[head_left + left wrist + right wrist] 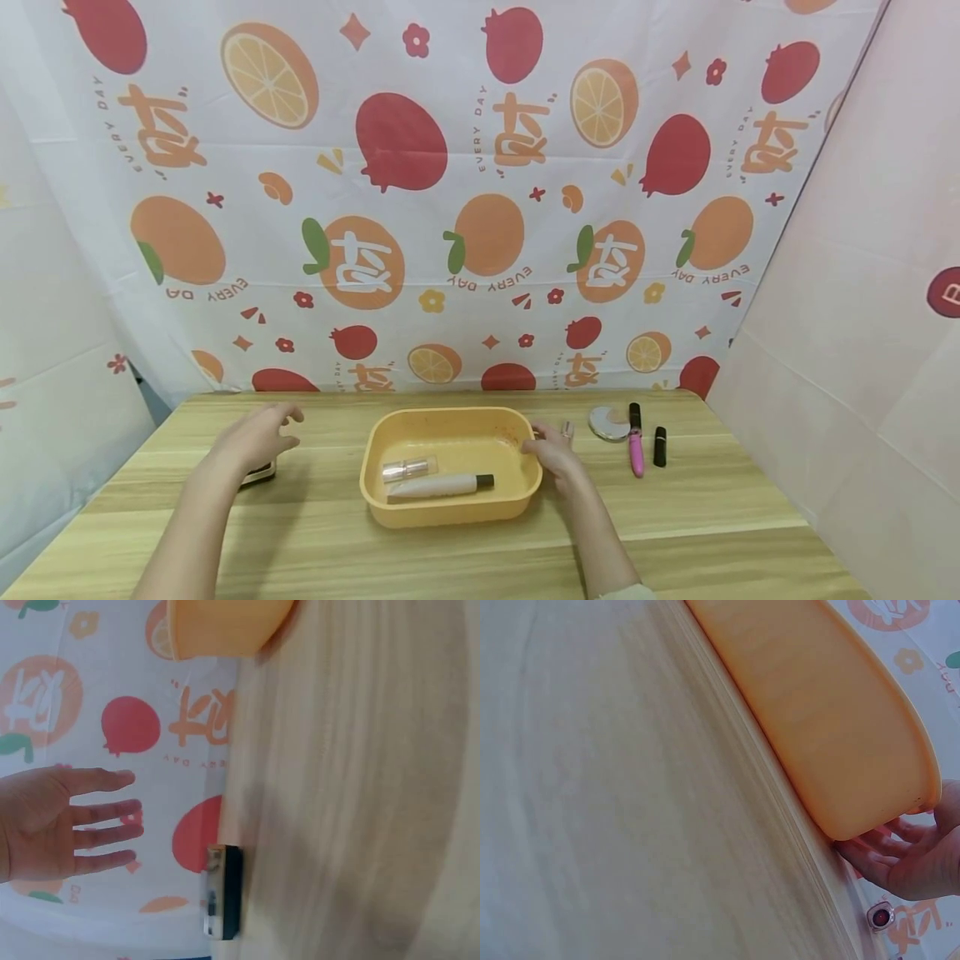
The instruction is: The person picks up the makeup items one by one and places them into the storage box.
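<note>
A yellow plastic bin point(450, 515) stands on the table. My right hand point(557, 457) grips its right end, thumb over the rim and fingers against the outer wall, as the right wrist view also shows. Inside lie a silver cosmetic tube point(405, 469) and a pale squeeze tube point(438, 486) with a black cap. To the left, my left hand point(251, 439) hovers above a dark, flat case point(225, 892) with a gold-coloured edge, partly hidden in the head view. The fingers of that hand are spread and hold nothing.
Right of the bin lie a small lipstick-like item point(567, 432), a round silver compact point(606, 423), a pink tube with a black cap point(636, 450) and a short black tube point(660, 447). A fruit-print curtain point(465, 333) hangs behind the wooden table point(420, 562).
</note>
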Demonstrator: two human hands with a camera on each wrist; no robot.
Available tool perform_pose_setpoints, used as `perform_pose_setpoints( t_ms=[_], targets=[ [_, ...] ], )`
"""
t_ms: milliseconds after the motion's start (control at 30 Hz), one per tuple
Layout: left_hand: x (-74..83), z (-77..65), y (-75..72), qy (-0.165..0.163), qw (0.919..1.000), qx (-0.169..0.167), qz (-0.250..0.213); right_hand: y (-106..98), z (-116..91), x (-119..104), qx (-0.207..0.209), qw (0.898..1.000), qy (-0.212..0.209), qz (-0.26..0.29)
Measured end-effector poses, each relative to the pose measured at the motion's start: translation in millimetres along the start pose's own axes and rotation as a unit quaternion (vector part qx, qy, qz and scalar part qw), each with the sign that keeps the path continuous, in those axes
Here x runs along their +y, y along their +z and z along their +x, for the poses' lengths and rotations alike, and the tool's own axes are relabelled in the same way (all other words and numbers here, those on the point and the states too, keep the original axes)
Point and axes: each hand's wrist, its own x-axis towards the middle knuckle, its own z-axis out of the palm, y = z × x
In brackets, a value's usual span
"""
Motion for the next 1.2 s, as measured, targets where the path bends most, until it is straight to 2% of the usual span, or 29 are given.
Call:
perform_pose_setpoints(
  t_ms=[167, 400, 733, 967, 1200],
  targets=[
    [-10.6, -5.9, 7.9, -0.028, 0.9996, 0.006, 0.005, 0.1, 0.3, 0.7, 0.000, 1.000, 0.001, -0.002],
    [-21.3, -7.0, 16.6, -0.060, 0.9981, 0.004, 0.014, -0.3, 2.9, 1.8, 0.000, 1.000, 0.000, 0.000],
    [-29.9, -6.0, 20.3, -0.077, 0.9969, -0.002, 0.016, -0.1, 1.4, 1.4, -0.004, 1.000, 0.000, 0.006],
    [-42.8, -7.1, 23.4, -0.097, 0.9951, -0.014, -0.010, 0.1, 0.1, 1.0, -0.002, 1.000, -0.007, 0.003],
    [-52.5, -6.0, 28.3, -0.104, 0.9943, -0.008, -0.022, 0.5, 2.9, 3.0, 0.005, 1.000, -0.010, -0.002]
  ],
)
